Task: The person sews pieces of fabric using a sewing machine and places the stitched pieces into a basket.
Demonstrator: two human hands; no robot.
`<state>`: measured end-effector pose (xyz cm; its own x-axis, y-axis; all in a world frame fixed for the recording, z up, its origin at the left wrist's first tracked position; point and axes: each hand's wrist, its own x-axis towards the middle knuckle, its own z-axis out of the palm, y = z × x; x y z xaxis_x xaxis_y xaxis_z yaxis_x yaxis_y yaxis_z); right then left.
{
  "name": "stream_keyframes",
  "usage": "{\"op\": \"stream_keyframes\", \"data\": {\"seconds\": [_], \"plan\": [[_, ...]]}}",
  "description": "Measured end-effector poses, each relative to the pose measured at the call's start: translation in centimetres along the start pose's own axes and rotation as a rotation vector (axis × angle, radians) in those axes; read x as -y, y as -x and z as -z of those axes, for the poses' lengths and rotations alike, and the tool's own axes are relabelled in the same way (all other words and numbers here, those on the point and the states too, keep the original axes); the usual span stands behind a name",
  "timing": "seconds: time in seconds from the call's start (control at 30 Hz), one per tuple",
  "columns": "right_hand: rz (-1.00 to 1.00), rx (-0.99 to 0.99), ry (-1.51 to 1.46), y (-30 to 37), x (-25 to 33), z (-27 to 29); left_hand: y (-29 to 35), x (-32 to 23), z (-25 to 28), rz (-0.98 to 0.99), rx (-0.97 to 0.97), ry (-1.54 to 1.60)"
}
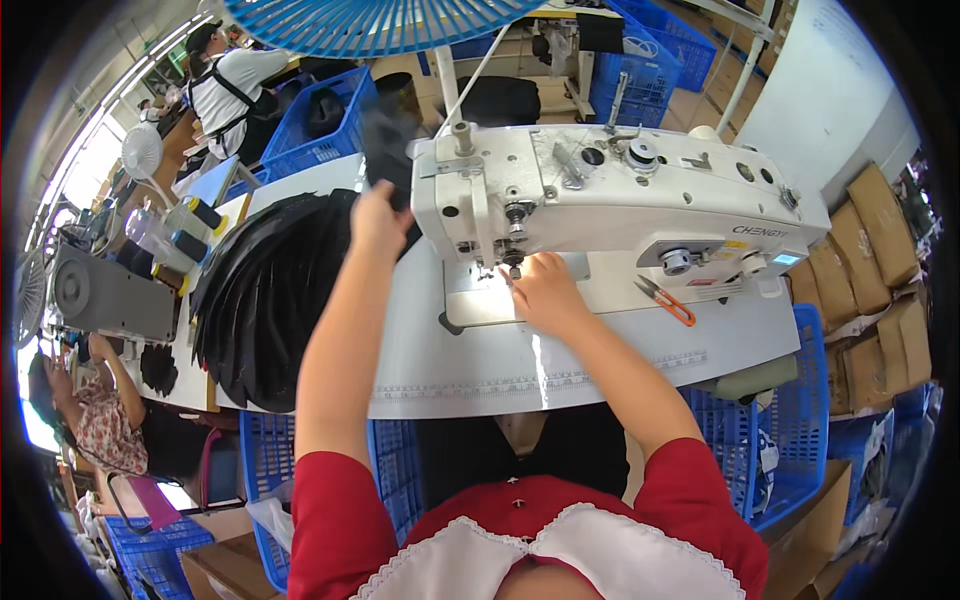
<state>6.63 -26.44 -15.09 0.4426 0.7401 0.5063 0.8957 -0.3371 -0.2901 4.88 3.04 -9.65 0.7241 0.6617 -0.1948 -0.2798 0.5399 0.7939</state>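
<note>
A white sewing machine [600, 185] stands across the table in front of me. Beside its left end, my left hand [378, 222] grips a black fabric piece [388, 150], which is raised and smeared by motion. My right hand [548, 295] is at the needle area, under the machine head and close to the presser foot [514, 268]. Its fingers are bent and pressed together; whatever they may hold is too small or hidden to make out. To the left of my left forearm lies a fanned pile of black fabric pieces [265, 290].
Orange-handled thread snips [668, 302] lie on the machine bed, right of my right hand. A blue fan [370, 20] overhangs the far side. Thread cones [190, 245] stand at the left. Blue crates [800, 420] flank the table, and co-workers sit at the left.
</note>
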Motion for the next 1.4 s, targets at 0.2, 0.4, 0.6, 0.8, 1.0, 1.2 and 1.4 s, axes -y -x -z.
{"op": "stream_keyframes", "data": {"seconds": [0.2,0.4,0.6,0.8,1.0,1.2,1.4], "plan": [[0.004,-0.082,-0.040,0.5,-1.4,-0.7,2.4,7.6,-1.9,-0.022,0.515,-0.124],[-0.058,-0.079,-0.015,0.2,-1.6,-0.9,1.1,5.8,1.5,-0.271,0.704,-0.868],[-0.147,-0.239,-0.042,-0.2,-1.2,-1.2,0.7,8.2,2.5,-0.690,0.549,-1.129],[-0.155,-0.147,-0.080,-0.4,-1.4,-0.9,4.2,7.0,0.7,-0.753,0.508,-1.515],[-0.060,-0.102,-0.113,0.5,-1.5,0.0,8.9,5.2,0.9,-0.418,0.452,-1.322],[0.031,-0.107,-0.201,0.9,-1.4,0.6,10.1,5.8,1.6,-0.416,0.385,-1.611],[0.040,-0.038,-0.175,0.6,-1.0,0.9,10.9,6.7,1.8,-0.481,0.285,-1.703]]}}
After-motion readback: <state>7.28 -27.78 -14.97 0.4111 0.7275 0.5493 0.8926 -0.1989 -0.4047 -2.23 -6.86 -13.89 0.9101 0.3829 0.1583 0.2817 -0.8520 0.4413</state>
